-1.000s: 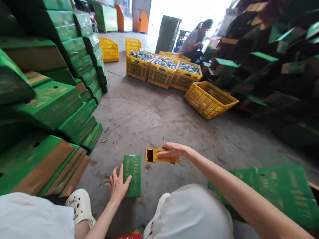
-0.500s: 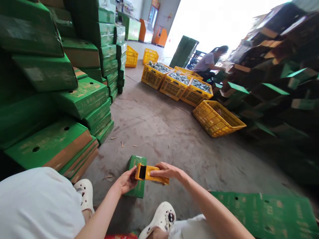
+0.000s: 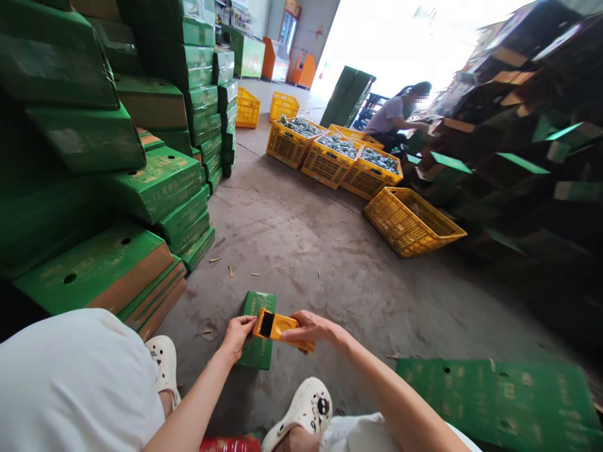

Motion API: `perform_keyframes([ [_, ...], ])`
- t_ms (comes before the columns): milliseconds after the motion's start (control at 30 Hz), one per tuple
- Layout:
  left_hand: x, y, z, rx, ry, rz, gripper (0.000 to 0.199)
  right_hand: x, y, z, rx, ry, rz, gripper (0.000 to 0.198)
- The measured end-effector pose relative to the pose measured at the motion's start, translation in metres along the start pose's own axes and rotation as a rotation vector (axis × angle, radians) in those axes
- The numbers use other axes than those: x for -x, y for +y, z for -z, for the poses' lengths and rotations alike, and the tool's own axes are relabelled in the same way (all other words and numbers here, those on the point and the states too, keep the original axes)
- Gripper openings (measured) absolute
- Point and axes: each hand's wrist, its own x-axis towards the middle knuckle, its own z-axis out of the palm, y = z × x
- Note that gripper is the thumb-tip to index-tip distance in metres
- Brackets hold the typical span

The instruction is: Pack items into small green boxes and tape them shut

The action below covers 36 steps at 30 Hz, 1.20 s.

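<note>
My right hand (image 3: 308, 329) is wrapped around the body of an orange tape dispenser (image 3: 285, 326) with a black part near its front end. At that front end, the fingers of my left hand (image 3: 237, 338) are pinched together against its edge. Whether they also grip a strip of tape is too small to tell. Just beneath both hands, a small green carton (image 3: 260, 300) stands on the floor between my feet. The dispenser and hands cover the middle of its top.
Stacked green cartons (image 3: 160, 182) rise on the left. Yellow crates (image 3: 325, 166) filled with small shiny items stand ahead, beside a tilted yellow crate (image 3: 414, 220). A person (image 3: 389, 119) sits behind them. Flat green cardboard (image 3: 494, 395) lies at lower right; more boxes (image 3: 509, 163) are piled right.
Both hands and the tape dispenser have shifted slightly left. My left fingers now pinch higher at the dispenser's front end. The green carton stays nearly in place.
</note>
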Motion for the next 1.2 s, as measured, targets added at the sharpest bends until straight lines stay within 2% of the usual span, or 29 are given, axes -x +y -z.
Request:
perform_keyframes([
  [167, -0.015, 0.017, 0.048, -0.066, 0.157, -0.138, 0.060, 0.016, 0.042, 0.017, 0.201, 0.070, -0.175, 0.052],
  [267, -0.020, 0.015, 0.061, -0.150, 0.177, -0.225, 0.064, 0.022, 0.064, 0.023, 0.233, 0.047, -0.236, 0.052],
  [400, -0.027, 0.004, 0.063, -0.258, 0.245, -0.349, 0.063, 0.009, 0.075, 0.017, 0.210, 0.064, -0.199, 0.052],
  [600, -0.034, -0.006, 0.067, -0.374, 0.227, -0.370, 0.064, -0.009, 0.084, 0.010, 0.219, 0.079, -0.221, 0.051],
  [767, -0.039, -0.018, 0.070, -0.376, 0.273, -0.352, 0.070, -0.017, 0.086, 0.011, 0.212, 0.066, -0.232, 0.046],
  [900, -0.045, -0.030, 0.070, -0.443, 0.292, -0.311, 0.072, -0.024, 0.085, 0.011, 0.308, 0.091, -0.261, 0.044],
  [1000, -0.048, -0.040, 0.066, -0.492, 0.304, -0.274, 0.072, -0.030, 0.084, 0.010, 0.288, 0.055, -0.281, 0.046],
  [1133, -0.052, -0.051, 0.059, -0.545, 0.298, -0.239, 0.053, -0.038, 0.084, 0.006, 0.265, 0.034, -0.306, 0.047],
  [1200, -0.054, -0.052, 0.058, -0.593, 0.341, -0.187, 0.048, -0.041, 0.085, 0.005, 0.226, 0.016, -0.318, 0.047],
])
